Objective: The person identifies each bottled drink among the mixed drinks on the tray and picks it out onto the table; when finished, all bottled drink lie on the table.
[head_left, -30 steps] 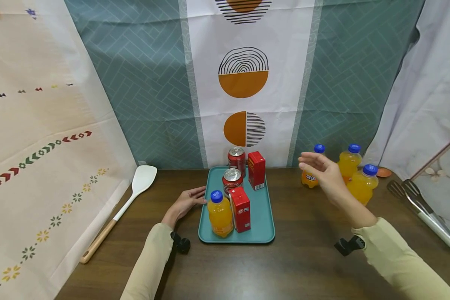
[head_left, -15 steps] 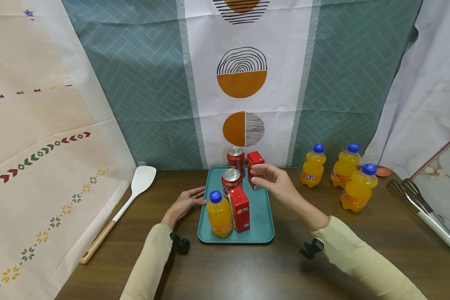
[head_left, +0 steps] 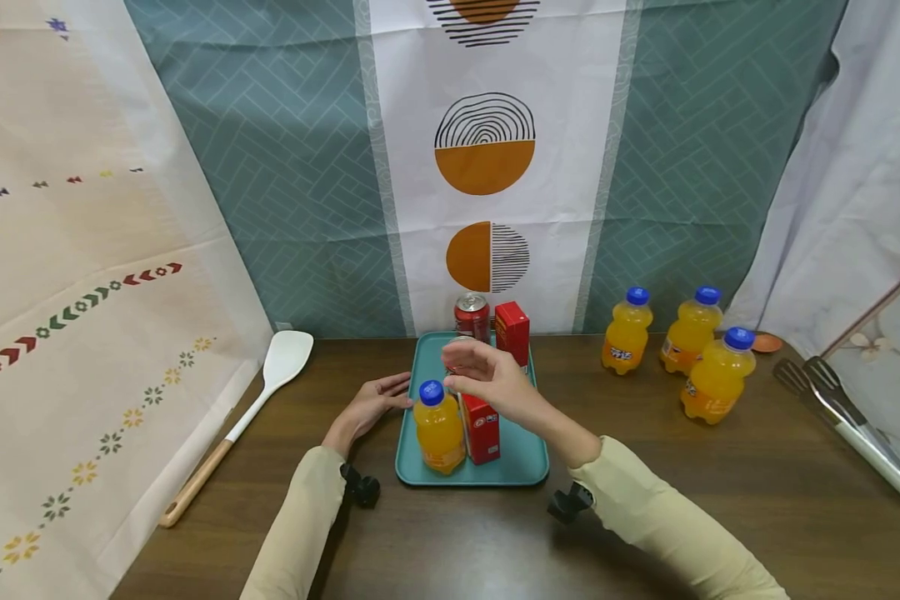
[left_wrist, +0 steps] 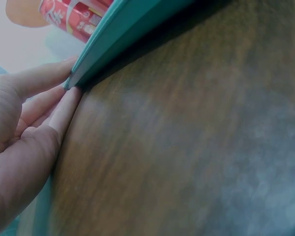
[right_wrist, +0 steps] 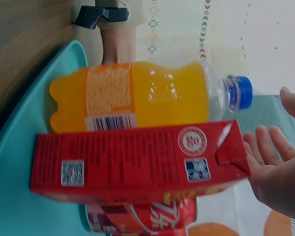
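My left hand (head_left: 367, 411) touches the left rim of a teal tray (head_left: 521, 477) with extended fingers and thumb. The left wrist view shows these fingertips (left_wrist: 69, 93) against the rim. Over the tray hovers my right hand (head_left: 501, 385), loosely bent with thumb apart, holding nothing. Beneath it, a front cola can (right_wrist: 162, 215) is mostly hidden in the head view. An orange soda bottle (head_left: 440, 435) with a blue cap stands front left, beside a red drink carton (head_left: 483, 440). Behind are another red carton (head_left: 512, 329) and another cola can (head_left: 472, 317).
Three orange soda bottles stand right of the tray: a left one (head_left: 627, 333), a rear one (head_left: 688, 335) and a front one (head_left: 717, 377). Metal utensils (head_left: 855, 425) lie at the far right. A white spatula (head_left: 249, 408) with a wooden handle lies left. Patterned cloths hang around the table.
My right hand has moved left from the loose bottles, past the rear carton, to above the front can and carton. The left hand and the drinks have stayed in place.
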The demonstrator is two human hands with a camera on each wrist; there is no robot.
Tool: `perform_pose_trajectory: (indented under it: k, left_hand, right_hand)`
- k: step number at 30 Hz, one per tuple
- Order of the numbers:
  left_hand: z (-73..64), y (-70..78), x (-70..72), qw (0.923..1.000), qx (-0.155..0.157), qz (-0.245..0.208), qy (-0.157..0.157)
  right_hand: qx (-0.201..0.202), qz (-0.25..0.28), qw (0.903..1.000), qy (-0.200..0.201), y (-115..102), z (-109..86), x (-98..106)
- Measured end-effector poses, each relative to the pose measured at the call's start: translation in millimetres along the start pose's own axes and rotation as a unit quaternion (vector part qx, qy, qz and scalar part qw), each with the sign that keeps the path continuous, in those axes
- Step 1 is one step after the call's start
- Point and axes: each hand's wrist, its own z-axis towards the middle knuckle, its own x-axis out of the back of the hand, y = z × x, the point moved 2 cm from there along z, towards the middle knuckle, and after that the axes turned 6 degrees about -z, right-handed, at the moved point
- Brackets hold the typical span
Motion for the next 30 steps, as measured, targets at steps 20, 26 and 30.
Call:
perform_pose_trajectory:
  k: [20,26,30]
  left_hand:
    - [0.4,0.4,0.2,1.0,-0.005,0.004,-0.002]
    - [-0.9,1.5,-1.4,1.0,-0.001,0.004,0.003]
    - [-0.8,1.0,-1.9,1.0,-0.003,0.0,-0.002]
  right_hand:
    - [-0.015,-0.098,0.9902,-0.098,-2,11.9,-18]
    - [-0.015,-0.121,0.9886,-0.088,0,12.2,-20]
    - [-0.016,-0.126,0.9886,-0.08,2,12.2,-20]
